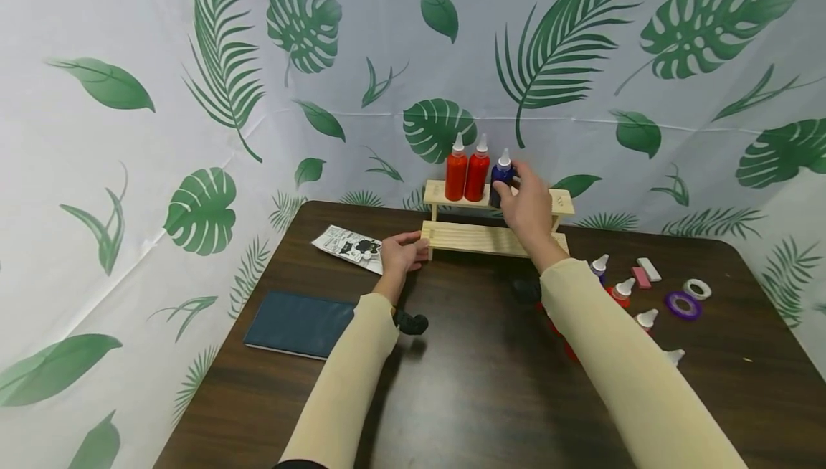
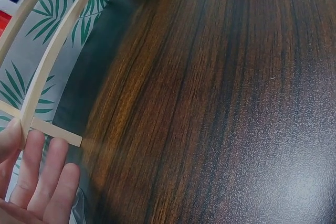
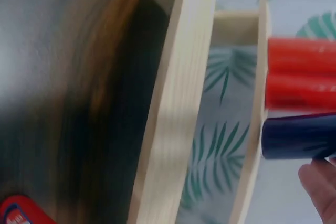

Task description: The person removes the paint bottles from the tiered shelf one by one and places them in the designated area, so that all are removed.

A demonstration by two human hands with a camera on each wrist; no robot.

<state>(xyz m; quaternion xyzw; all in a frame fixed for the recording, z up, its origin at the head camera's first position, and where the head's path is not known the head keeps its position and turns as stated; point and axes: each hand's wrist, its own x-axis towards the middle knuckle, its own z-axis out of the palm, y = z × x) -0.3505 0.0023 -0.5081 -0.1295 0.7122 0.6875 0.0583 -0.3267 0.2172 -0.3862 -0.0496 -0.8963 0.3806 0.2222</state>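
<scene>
"Gripping anything, was the right hand?"

"Yes, the blue bottle, held upright between thumb and fingers at the front of the upper tier of the wooden rack. Whether its base touched down, I couldn't tell."

"What stood beside it?"

"A red bottle just to its left, then an orange-red bottle. The rack was at the far edge of the worktop."

"And the left hand?"

"Its thumb and fingers pinched the left end of the lower tier."

"Anything farther out?"

"A printed packet lay beside that hand, towards the far left corner, and a dark blue notebook near the left edge. Several white-capped bottles were partly hidden by the right sleeve; beyond them, towards the far right corner, lay a pink block, a white block, a purple ring and a white ring."
</scene>
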